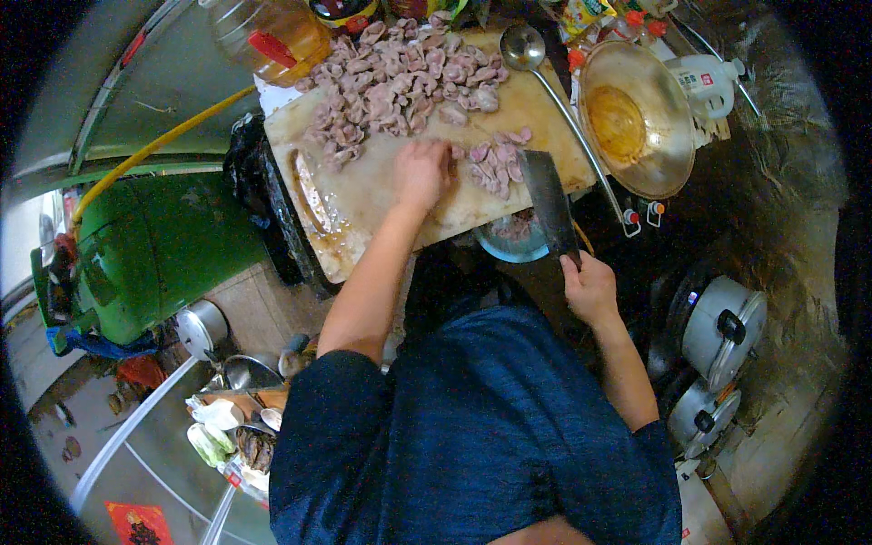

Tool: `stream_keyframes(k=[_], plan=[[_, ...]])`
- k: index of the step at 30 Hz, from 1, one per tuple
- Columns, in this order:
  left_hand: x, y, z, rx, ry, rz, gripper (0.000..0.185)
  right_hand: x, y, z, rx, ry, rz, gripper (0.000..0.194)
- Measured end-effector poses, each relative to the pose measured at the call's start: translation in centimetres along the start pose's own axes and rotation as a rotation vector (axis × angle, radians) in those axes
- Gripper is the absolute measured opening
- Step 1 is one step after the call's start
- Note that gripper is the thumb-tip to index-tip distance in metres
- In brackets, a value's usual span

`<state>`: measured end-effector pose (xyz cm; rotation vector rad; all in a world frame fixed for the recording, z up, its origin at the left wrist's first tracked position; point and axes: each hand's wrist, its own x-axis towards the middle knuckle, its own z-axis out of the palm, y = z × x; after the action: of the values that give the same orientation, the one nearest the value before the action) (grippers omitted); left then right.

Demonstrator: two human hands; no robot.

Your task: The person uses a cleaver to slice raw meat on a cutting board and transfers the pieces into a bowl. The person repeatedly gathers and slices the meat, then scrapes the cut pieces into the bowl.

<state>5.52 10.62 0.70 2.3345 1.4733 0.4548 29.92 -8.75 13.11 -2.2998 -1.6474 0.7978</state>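
Note:
My right hand grips the handle of a cleaver, its broad dark blade slanting over the right part of a worn cutting board. Left of the blade lies a small group of sliced meat pieces. My left hand rests low at the board's middle, fingers curled beside a small pink piece; whether it pinches that piece is not plain. A large heap of pinkish meat pieces, like gizzards, covers the board's far side. Below the near edge, a blue bowl holds more meat, partly hidden by board and blade.
A long-handled metal ladle lies along the board's right edge, beside a metal basin with brown residue. A plastic oil jug stands at the back left. A knife-shaped thing lies on the board's left. Pressure cookers stand lower right.

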Motion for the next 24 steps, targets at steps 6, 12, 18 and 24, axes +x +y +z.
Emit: stream_keyframes(k=[6, 12, 18, 24], plan=[[-7.6, 0.5, 0.0, -0.141, 0.123, 0.212, 0.028, 1.3, -2.3, 0.6, -0.145, -0.129, -0.133, 0.024], [-8.6, 0.3, 0.6, -0.011, 0.206, 0.204, 0.028, 3.9, -4.6, 2.2, -0.341, -0.239, -0.297, 0.021], [-8.7, 0.3, 1.1, -0.061, 0.179, 0.153, 0.025, 4.8, -5.2, 3.0, -0.435, -0.296, -0.366, 0.018], [-8.6, 0.2, 1.2, -0.145, 0.207, 0.129, 0.023, 6.0, -6.0, 4.1, -0.427, -0.361, -0.369, 0.014]])
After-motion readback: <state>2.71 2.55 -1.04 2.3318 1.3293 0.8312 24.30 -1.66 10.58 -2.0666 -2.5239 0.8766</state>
